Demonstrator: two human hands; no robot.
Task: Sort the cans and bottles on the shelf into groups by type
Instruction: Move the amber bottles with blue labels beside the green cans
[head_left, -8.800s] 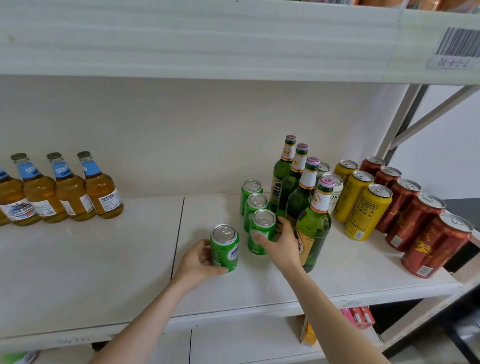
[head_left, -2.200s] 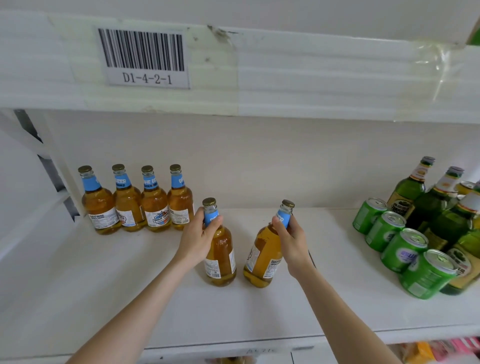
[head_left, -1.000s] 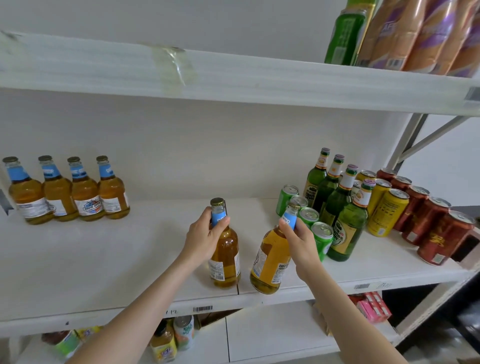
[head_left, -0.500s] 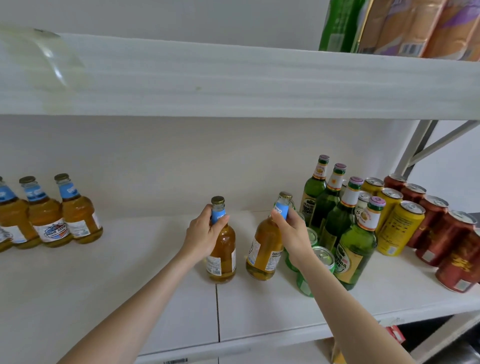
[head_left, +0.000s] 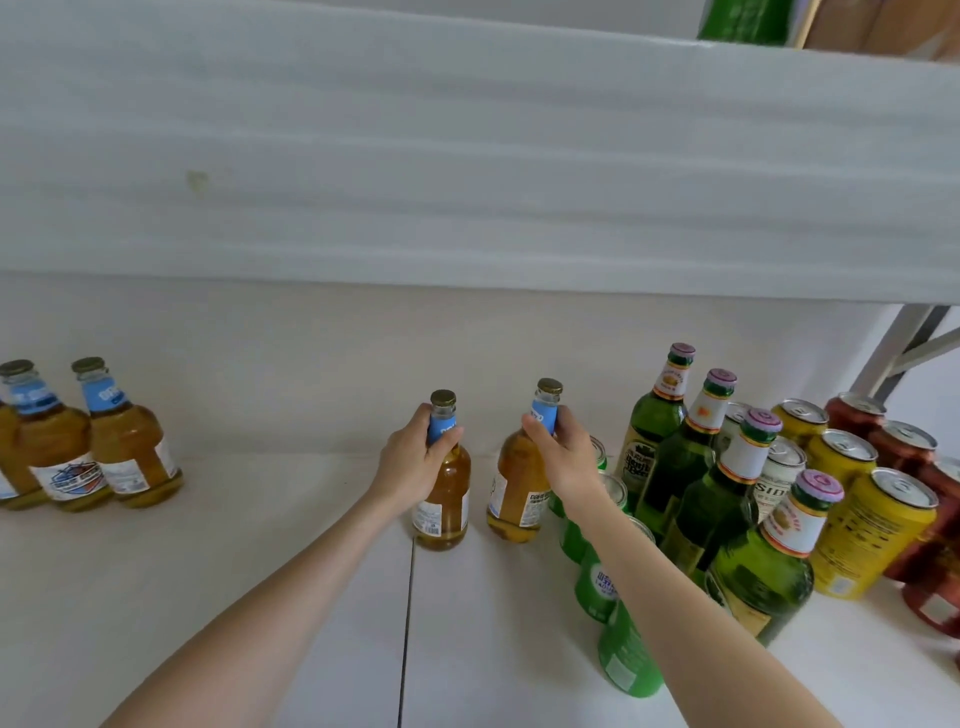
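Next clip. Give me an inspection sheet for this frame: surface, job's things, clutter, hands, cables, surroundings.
Surface: white shelf, with a seam between two boards.
Job's things: left amber bottle and right amber bottle mid-shelf; more amber bottles far left; green bottles, green cans, yellow cans and red cans in rows at right; one white can partly hidden behind the green bottles.
Clutter: nothing seen.
Hands: left hand grips the left amber bottle's neck; right hand grips the right amber bottle's neck.
Cables: nothing seen.
Surroundings: upper shelf edge overhead; metal brace at right.
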